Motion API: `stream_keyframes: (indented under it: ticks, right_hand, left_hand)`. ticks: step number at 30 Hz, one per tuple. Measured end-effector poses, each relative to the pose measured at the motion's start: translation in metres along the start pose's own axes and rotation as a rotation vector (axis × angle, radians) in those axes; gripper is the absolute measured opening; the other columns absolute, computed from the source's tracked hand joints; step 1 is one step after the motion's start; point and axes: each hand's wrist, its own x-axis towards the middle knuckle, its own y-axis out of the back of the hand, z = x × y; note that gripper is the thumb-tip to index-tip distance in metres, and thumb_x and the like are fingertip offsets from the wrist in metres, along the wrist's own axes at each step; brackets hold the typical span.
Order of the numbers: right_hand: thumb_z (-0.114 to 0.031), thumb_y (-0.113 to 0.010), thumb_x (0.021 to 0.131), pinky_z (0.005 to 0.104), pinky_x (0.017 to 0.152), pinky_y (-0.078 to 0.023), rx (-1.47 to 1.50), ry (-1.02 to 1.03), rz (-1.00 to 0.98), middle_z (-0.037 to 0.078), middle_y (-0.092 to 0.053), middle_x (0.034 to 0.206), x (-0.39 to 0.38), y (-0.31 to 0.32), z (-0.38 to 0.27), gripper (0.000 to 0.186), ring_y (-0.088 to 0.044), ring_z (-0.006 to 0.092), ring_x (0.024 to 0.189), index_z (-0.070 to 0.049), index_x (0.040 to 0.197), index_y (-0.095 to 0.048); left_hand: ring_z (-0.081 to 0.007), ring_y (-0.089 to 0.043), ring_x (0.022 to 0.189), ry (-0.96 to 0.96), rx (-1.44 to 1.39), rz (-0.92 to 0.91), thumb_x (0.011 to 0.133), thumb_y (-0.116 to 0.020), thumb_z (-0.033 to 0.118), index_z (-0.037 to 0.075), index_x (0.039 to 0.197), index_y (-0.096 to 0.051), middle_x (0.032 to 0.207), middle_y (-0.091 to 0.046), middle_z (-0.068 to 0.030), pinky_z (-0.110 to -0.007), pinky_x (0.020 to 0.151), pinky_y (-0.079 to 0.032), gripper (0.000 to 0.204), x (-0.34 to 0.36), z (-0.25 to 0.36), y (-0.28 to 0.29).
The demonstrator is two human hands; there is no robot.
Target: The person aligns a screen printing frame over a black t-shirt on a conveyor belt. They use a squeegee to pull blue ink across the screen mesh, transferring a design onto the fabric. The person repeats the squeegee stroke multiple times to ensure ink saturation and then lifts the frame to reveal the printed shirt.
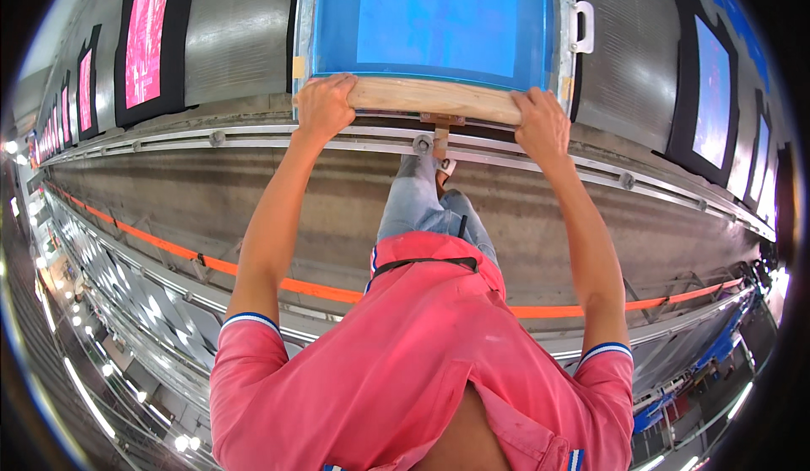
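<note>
A wooden squeegee (434, 98), its handle a long pale bar, lies across the near end of a screen-printing frame (305, 24). Its blade is hidden from view. My left hand (326, 106) is closed round the left end, and my right hand (542, 125) grips the right end. Beyond the bar stretches the blue mesh (439, 19), with a lighter blue rectangle in its middle. A white handle (582, 27) sticks out from the frame's right side.
The long grey printing table (236, 32) carries black garments with pink prints (148, 39) to the left and blue-white prints (711, 91) to the right. Metal rails (354, 143) run along its near edge. Behind me passes an orange strip (321, 290) beside another table.
</note>
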Motion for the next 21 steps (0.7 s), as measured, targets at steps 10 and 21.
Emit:
stream_keyframes:
  ticks: [10, 21]
  right_hand:
    - [0.0, -0.065, 0.072, 0.0465, 0.104, -0.047, 0.043, -0.047, -0.122, 0.009, -0.066, 0.115, -0.051, 0.03, -0.043, 0.049, -0.062, 0.0298, 0.108, -0.008, 0.121, -0.068]
    - [-0.013, -0.057, 0.083, 0.0482, 0.084, -0.057, -0.177, -0.122, -0.2, 0.015, -0.073, 0.1, 0.34, 0.06, 0.132, 0.034, -0.071, 0.0355, 0.092, -0.018, 0.112, -0.074]
  left_hand:
    - [-0.0302, -0.066, 0.115, -0.076, -0.004, -0.062, 0.066, -0.064, -0.004, 0.001, 0.112, -0.07, 0.118, -0.071, -0.0134, -0.043, 0.097, -0.052, 0.047, -0.043, 0.009, 0.039]
    - [-0.0384, -0.07, 0.086, 0.087, 0.109, -0.146, 0.077, -0.063, 0.016, 0.019, 0.104, -0.079, 0.09, -0.072, -0.0182, -0.051, 0.075, -0.056, 0.031, 0.344, -0.083, 0.048]
